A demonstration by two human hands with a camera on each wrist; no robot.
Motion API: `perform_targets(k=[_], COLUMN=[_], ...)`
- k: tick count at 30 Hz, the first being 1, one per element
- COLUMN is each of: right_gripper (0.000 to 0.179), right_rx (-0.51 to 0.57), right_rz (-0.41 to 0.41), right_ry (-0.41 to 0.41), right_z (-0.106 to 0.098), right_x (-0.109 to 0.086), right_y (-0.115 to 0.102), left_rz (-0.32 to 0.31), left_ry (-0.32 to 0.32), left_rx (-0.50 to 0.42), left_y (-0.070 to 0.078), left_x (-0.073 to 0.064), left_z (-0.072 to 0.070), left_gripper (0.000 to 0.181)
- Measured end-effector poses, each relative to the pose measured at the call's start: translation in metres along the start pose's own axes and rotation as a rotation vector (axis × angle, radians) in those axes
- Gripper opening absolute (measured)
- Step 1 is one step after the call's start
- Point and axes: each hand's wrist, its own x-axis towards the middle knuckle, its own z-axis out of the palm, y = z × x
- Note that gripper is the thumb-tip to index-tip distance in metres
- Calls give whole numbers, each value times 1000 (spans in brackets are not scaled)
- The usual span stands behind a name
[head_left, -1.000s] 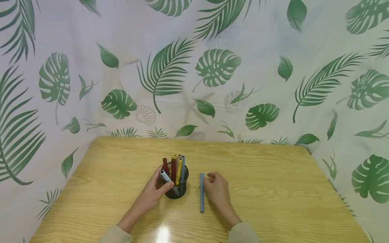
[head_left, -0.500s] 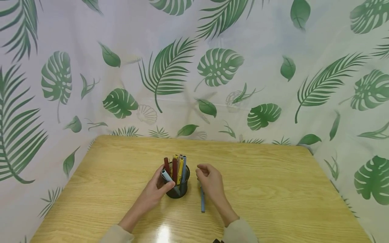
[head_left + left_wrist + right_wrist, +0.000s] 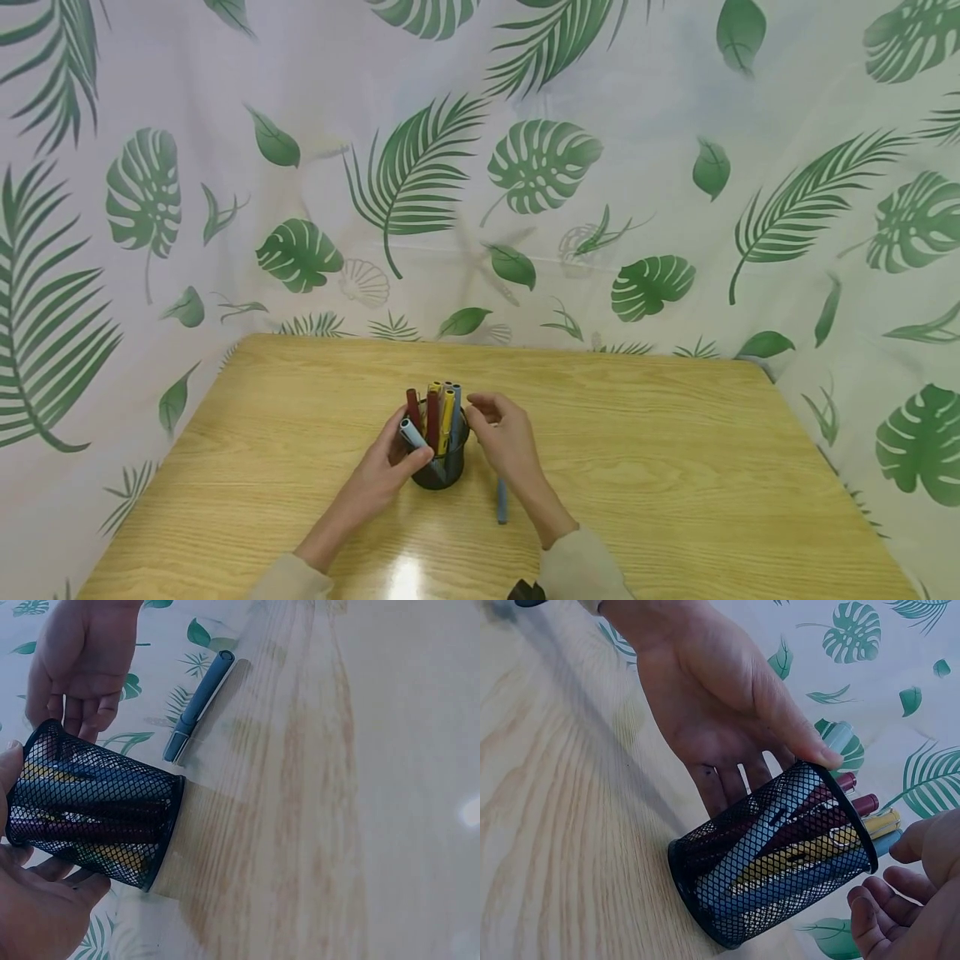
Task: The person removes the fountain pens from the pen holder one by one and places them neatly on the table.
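My left hand (image 3: 385,467) grips a black mesh pen holder (image 3: 437,477) from its left side, thumb over the rim and fingers around the back. Several capped pens stand inside: dark red (image 3: 865,805), yellow (image 3: 447,412), blue (image 3: 456,408) and a pale blue one (image 3: 411,432) leaning toward my left thumb. My right hand (image 3: 510,437) is at the holder's right rim, fingers loosely bent with nothing between them, its thumb close to the blue pen's cap in the right wrist view. A separate blue pen (image 3: 199,705) lies on the table, partly hidden under my right forearm in the head view.
The wood-grain table (image 3: 660,467) extends to both sides and in front of the holder. A white cloth backdrop (image 3: 555,208) with green leaf prints rises behind the table's back edge. A small black object (image 3: 527,590) shows by the right sleeve.
My right hand has moved left and away from me, from beside the lying blue pen to the holder's right rim. The left hand keeps its grip on the pen holder.
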Motion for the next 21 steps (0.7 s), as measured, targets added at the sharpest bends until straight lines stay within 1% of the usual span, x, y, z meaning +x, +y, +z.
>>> perform_targets(k=[8,21], right_gripper=[25,25], right_rx=[-25,-34], right_rz=[-46,-90], right_ry=[-20,-57], right_z=[8,16], right_x=[6,10], right_y=[-1,2], left_rz=[11,28], left_ry=[-18,-11], left_rx=[-17,-22], left_y=[-1,0], left_x=[0,0], left_z=[-1,0], left_gripper=[76,76])
